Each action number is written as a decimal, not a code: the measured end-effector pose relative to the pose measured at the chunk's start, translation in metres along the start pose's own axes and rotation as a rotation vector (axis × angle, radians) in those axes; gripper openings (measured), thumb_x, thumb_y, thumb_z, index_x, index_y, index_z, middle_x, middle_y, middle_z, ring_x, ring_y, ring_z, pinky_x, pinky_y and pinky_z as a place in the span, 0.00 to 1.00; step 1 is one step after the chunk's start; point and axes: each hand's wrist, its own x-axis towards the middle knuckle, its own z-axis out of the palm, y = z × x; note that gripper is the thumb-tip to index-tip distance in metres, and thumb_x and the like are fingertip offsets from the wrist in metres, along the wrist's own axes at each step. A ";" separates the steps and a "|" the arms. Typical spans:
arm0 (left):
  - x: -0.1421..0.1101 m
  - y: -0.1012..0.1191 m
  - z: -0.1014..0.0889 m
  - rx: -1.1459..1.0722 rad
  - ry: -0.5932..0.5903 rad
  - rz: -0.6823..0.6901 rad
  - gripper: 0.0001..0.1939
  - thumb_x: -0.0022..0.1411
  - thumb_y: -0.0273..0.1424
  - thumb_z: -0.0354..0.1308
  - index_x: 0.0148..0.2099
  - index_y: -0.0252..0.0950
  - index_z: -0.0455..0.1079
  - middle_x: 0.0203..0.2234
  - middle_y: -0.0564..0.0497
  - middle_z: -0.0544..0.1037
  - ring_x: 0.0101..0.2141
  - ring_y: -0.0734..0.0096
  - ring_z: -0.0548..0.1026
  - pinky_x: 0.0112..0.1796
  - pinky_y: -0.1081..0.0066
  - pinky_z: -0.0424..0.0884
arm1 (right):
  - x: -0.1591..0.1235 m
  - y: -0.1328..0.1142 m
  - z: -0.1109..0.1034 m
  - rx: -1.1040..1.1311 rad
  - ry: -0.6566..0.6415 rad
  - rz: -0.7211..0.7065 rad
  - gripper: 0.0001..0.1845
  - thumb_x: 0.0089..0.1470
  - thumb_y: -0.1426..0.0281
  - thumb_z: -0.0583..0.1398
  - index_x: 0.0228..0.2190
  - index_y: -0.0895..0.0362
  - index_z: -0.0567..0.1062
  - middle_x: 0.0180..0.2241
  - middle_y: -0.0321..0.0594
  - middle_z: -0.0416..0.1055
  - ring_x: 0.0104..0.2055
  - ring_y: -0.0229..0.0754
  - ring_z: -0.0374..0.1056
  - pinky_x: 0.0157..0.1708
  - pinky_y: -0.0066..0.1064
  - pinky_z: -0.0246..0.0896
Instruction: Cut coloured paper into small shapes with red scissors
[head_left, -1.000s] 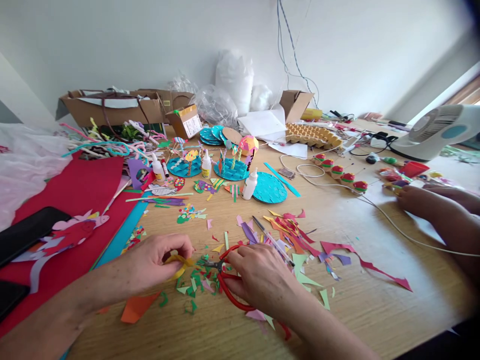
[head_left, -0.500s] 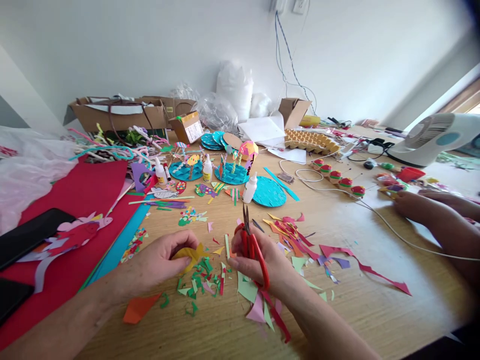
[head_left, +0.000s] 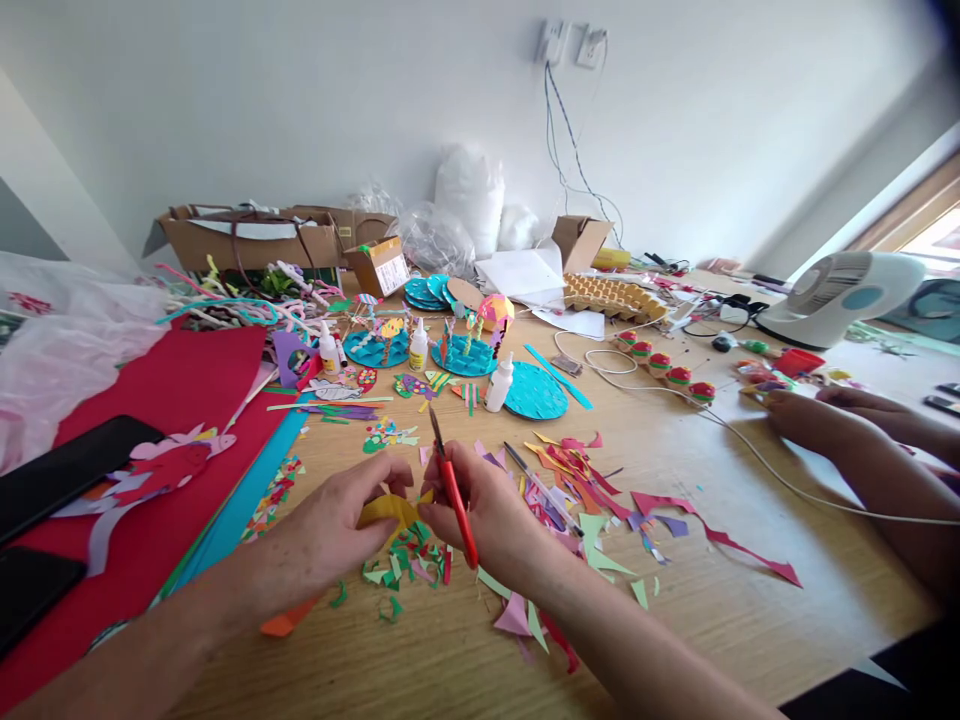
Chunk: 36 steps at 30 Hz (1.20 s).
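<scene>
The scissors (head_left: pixel 456 510) have been swung away from the yellow paper (head_left: pixel 388 512), where their blades were pointed a second ago; they are now gripped in the right hand (head_left: pixel 495 505) with the tips turned forward, away from the left hand (head_left: pixel 337 515). The paper is pinched between the left thumb and fingers, and its near end has been met by the right fingertips; whether it is also held there cannot be told. Cutting thus appears to be paused, with the paper being handled from both sides. Green scraps (head_left: pixel 409 552) are scattered just below the hands, and a pen (head_left: pixel 541 488) is left lying beyond the right hand, to its right.
</scene>
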 end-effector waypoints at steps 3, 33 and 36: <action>0.000 0.001 -0.002 -0.259 0.106 -0.068 0.13 0.50 0.27 0.58 0.40 0.42 0.67 0.35 0.54 0.72 0.36 0.67 0.72 0.34 0.72 0.67 | -0.001 0.003 0.001 0.205 0.109 0.013 0.10 0.40 0.75 0.58 0.27 0.55 0.62 0.24 0.30 0.62 0.25 0.34 0.58 0.24 0.25 0.54; 0.002 -0.012 0.021 -0.669 0.269 -0.091 0.08 0.51 0.35 0.62 0.25 0.35 0.72 0.16 0.57 0.72 0.20 0.78 0.67 0.23 0.77 0.62 | -0.006 0.004 0.014 0.492 0.257 0.047 0.14 0.41 0.66 0.62 0.29 0.56 0.63 0.25 0.31 0.62 0.25 0.34 0.58 0.25 0.26 0.54; 0.001 -0.008 0.016 -0.666 0.276 -0.105 0.09 0.51 0.34 0.61 0.23 0.35 0.71 0.15 0.57 0.71 0.18 0.79 0.65 0.20 0.78 0.60 | -0.006 0.004 0.008 0.438 0.214 0.007 0.13 0.45 0.64 0.61 0.29 0.57 0.63 0.25 0.32 0.62 0.26 0.34 0.58 0.26 0.25 0.54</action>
